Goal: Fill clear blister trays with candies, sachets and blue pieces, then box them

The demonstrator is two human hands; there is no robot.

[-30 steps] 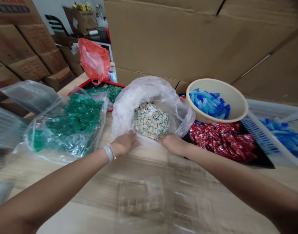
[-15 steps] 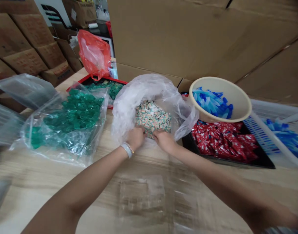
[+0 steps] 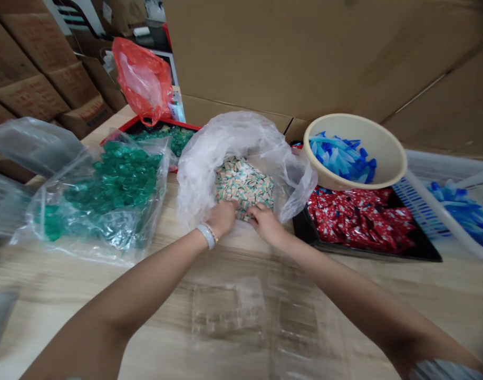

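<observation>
A clear plastic bag [image 3: 229, 132], its rim rolled back, stands open at the middle of the table. Inside lies a heap of small flat pieces [image 3: 245, 182] patterned in white, peach and green. My left hand [image 3: 222, 216], a pale bangle and a beaded bracelet on its wrist, reaches over the near edge with its fingers curled into the heap. Close beside it on the right, my right hand [image 3: 263, 220] has thumb and fingers pinched together at the near side of the pieces. Whatever either hand's fingertips hold is too small or hidden to make out.
To the left lies a bag of green pieces [image 3: 118, 179], with a red plastic bag [image 3: 142, 79] behind it. At right, a cream bowl [image 3: 356, 124] of blue pieces overlaps a black tray [image 3: 305, 229] of red packets. Clear plastic trays [image 3: 228, 311] lie in front; cardboard rises behind.
The whole view has shifted slightly, so things appear a little higher and further left. My hands stay at the bag's near edge; the right hand's fingers have lifted a little and bent more.
</observation>
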